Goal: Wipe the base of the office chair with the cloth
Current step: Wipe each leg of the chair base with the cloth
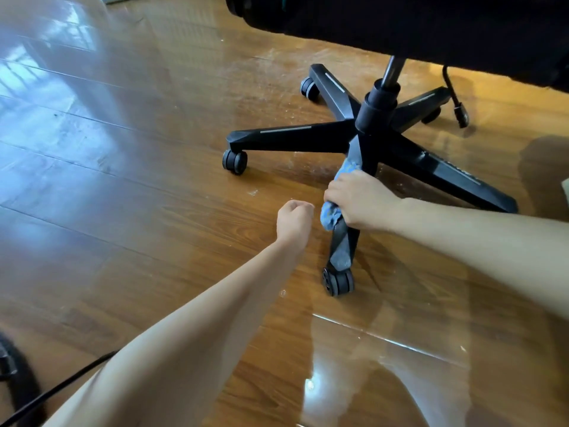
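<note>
The black office chair base [295, 138] spreads several legs with castors across the wooden floor, under the dark seat [431, 23]. My right hand [360, 200] is shut on a blue cloth [331, 215] and presses it around the nearest leg [341, 248], which points toward me. More of the cloth shows above my fingers near the hub. My left hand [294, 221] hovers just left of that leg as a loose fist, holding nothing. The near castor [337, 282] sits below the cloth.
Glossy wooden floor [138, 186] with dusty white specks around the base. A black lever with cable [458, 109] hangs under the seat at right. A black cable and dark object [18, 383] lie at the bottom left corner.
</note>
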`<state>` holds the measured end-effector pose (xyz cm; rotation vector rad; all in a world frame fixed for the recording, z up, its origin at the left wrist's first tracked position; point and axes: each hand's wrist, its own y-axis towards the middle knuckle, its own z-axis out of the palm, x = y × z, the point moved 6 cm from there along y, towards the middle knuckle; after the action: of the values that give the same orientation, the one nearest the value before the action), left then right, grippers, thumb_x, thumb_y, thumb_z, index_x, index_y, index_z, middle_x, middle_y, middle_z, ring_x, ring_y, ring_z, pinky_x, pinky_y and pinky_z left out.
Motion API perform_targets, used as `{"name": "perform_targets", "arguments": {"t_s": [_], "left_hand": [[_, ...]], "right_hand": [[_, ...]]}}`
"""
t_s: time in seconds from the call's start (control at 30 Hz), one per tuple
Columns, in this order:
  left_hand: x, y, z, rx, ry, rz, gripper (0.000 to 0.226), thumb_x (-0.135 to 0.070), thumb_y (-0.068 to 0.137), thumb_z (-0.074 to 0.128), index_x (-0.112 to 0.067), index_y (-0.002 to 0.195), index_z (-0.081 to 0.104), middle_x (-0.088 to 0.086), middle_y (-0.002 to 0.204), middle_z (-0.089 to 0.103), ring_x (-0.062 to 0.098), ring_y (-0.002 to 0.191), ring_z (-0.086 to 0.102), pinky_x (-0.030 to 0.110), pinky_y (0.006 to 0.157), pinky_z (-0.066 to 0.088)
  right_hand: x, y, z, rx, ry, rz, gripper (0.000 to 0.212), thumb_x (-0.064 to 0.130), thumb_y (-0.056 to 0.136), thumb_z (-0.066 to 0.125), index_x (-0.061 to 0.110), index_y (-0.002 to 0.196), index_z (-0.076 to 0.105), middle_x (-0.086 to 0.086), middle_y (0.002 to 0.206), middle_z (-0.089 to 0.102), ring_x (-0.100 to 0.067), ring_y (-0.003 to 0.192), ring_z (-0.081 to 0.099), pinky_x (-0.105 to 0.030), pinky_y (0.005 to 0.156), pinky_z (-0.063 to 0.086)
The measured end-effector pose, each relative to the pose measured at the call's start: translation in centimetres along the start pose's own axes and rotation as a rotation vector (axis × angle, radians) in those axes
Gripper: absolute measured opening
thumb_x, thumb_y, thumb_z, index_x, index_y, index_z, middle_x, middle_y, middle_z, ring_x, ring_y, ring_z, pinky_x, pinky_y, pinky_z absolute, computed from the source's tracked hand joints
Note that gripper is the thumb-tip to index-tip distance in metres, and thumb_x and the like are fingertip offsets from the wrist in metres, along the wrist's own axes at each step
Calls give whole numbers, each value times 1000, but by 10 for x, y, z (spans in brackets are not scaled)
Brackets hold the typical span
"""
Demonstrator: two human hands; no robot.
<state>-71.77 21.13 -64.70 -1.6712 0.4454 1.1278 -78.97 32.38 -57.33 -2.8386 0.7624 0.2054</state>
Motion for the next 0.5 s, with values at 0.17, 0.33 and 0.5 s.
{"name": "perform_targets", "arguments": {"t_s": [0.17, 0.33, 0.5], "left_hand": [[-4, 2, 0, -18, -54, 26, 20, -5, 89, 51, -12, 96, 69, -3, 74, 55, 14, 67, 46, 27, 59, 39], [-5, 10, 9, -8, -82, 20, 21, -7, 91, 50, -11, 100, 69, -1, 76, 58, 14, 65, 47, 26, 55, 38], [-8, 6, 26, 22, -76, -8, 27, -11, 91, 50, -13, 108, 70, -5, 70, 52, 12, 59, 43, 25, 55, 37]], "right_hand": [[74, -45, 8, 107, 178, -334, 26, 32, 82, 43, 20, 84, 65, 3, 83, 63, -23, 87, 57, -37, 84, 48], [19, -6, -1, 84, 168, -93, 23, 33, 91, 48, 19, 92, 66, 3, 94, 64, -21, 97, 59, -38, 81, 53], [-63, 42, -11, 88, 11, 287, 33, 29, 100, 41, 16, 116, 68, -1, 122, 58, -24, 123, 53, -39, 96, 49]]}}
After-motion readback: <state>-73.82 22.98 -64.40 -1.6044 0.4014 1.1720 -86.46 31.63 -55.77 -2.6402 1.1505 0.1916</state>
